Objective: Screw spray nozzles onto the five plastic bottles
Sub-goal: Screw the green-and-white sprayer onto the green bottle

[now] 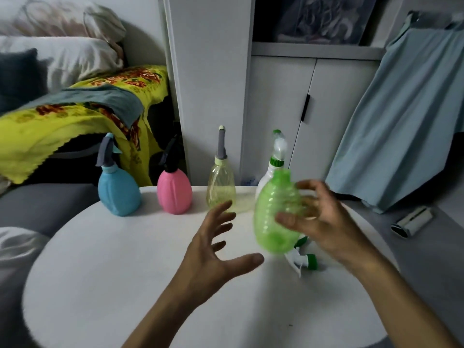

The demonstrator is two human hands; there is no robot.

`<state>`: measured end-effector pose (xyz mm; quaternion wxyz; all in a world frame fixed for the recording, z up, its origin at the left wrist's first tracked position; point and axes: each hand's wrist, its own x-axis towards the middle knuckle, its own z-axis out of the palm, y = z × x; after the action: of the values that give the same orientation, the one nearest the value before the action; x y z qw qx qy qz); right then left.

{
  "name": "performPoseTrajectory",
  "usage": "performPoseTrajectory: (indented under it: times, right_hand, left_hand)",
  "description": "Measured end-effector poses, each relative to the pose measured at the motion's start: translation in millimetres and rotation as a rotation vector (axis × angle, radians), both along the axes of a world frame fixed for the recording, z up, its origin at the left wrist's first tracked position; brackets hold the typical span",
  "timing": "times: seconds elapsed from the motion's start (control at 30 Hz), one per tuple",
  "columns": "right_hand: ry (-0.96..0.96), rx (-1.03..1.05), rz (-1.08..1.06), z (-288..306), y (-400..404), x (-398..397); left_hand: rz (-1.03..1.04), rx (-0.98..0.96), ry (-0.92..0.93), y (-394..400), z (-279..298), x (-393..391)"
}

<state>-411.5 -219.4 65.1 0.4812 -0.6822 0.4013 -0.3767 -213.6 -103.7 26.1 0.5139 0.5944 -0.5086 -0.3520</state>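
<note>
My right hand [324,219] grips a translucent green bottle [273,217] with a bare neck, lifted above the round white table [125,285]. Just left of the bottle, my left hand [218,249] is open with fingers spread, touching nothing. A white and green spray nozzle [305,261] lies on the table below the held bottle. Along the far edge stand a blue bottle [118,190], a pink bottle [174,192], a pale yellow bottle [221,188] and a white bottle [267,177], each with a nozzle on top.
A white cabinet [276,109] rises behind the table. A bed with a yellow flowered blanket [75,116] is at the back left, a pale blue cloth [401,116] hangs at the right, and a small white device [411,222] lies on the grey surface.
</note>
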Motion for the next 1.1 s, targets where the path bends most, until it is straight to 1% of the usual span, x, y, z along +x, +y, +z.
performPoseTrajectory:
  times: [0.07, 0.13, 0.2, 0.23, 0.27, 0.3, 0.37, 0.4, 0.43, 0.47, 0.53, 0.67, 0.7, 0.73, 0.77, 0.8, 0.87, 0.9, 0.93, 0.97, 1.0, 1.1]
  right_hand:
    - [-0.001, 0.037, 0.198, -7.5, 37.1, 20.4]
    - [-0.014, 0.094, 0.29, -12.2, 58.1, 34.3]
    - [-0.019, 0.154, 0.353, -12.2, 56.9, 33.5]
    - [0.038, 0.146, 0.363, -11.1, 51.8, 29.4]
    - [0.174, 0.093, 0.327, -11.0, 45.4, 22.0]
    - [0.395, -0.014, 0.248, -14.1, 36.4, 13.6]
    - [0.973, -0.271, 0.119, -25.7, 19.6, 0.2]
    - [1.199, -0.317, 0.103, -33.6, 13.7, -4.8]
    - [1.337, -0.289, 0.101, -42.2, 9.8, -9.2]
    - [1.397, -0.236, 0.109, -51.5, 7.1, -10.0]
    - [1.396, -0.185, 0.075, -63.4, 5.5, -7.3]
    - [1.386, -0.32, -0.04, -68.1, 2.1, -1.5]
    - [1.312, -0.364, -0.09, -65.3, -0.2, -1.6]
    - [1.136, -0.406, -0.155, -60.9, -2.6, -2.2]
    - [0.884, -0.414, -0.214, -53.5, -4.1, -1.9]
    - [0.59, -0.378, -0.255, -44.2, -4.7, -1.5]
    - [-0.058, -0.25, -0.264, -21.4, -5.1, 1.3]
    - [-0.325, -0.186, -0.232, -10.0, -2.9, 2.2]
    - [-0.514, -0.137, -0.195, -1.2, -0.6, 2.2]
    - [-0.636, -0.093, -0.159, 5.0, 1.2, 2.2]
    - [-0.702, -0.054, -0.13, 9.5, 3.3, 3.9]
    - [-0.753, 0.033, -0.116, 12.3, 8.8, 12.2]
  left_hand:
    - [-0.116, -0.061, 0.038, 6.8, 1.2, 1.4]
    - [-0.151, -0.106, 0.088, 11.6, 1.1, 3.9]
    - [-0.079, -0.119, 0.055, 15.4, -0.1, 8.7]
    - [-0.014, -0.118, 0.022, 16.9, -0.9, 12.9]
    - [0.048, -0.111, -0.006, 18.2, -1.6, 17.9]
    - [0.091, -0.101, -0.016, 19.0, -2.2, 23.6]
    - [0.149, -0.082, -0.043, 21.0, -5.5, 35.2]
    - [0.171, -0.077, -0.079, 21.8, -7.3, 39.8]
    - [0.185, -0.073, -0.113, 22.5, -8.7, 42.3]
    - [0.199, -0.07, -0.139, 23.5, -10.6, 45.6]
    - [0.214, -0.059, -0.174, 24.4, -13.4, 50.3]
    - [0.233, -0.028, -0.244, 24.8, -16.2, 53.8]
    - [0.239, -0.023, -0.275, 25.6, -15.8, 54.3]
    - [0.244, -0.03, -0.315, 26.7, -15.0, 54.8]
    - [0.246, -0.047, -0.364, 27.7, -13.6, 55.0]
    - [0.247, -0.066, -0.417, 29.3, -12.6, 54.8]
    - [0.254, -0.107, -0.517, 31.8, -12.0, 53.8]
    - [0.26, -0.122, -0.562, 32.8, -11.7, 52.9]
    - [0.268, -0.133, -0.605, 33.2, -11.1, 52.3]
    - [0.276, -0.139, -0.642, 33.3, -10.6, 52.1]
    - [0.28, -0.14, -0.673, 32.7, -10.3, 52.4]
    - [0.282, -0.119, -0.713, 31.0, -10.5, 54.0]
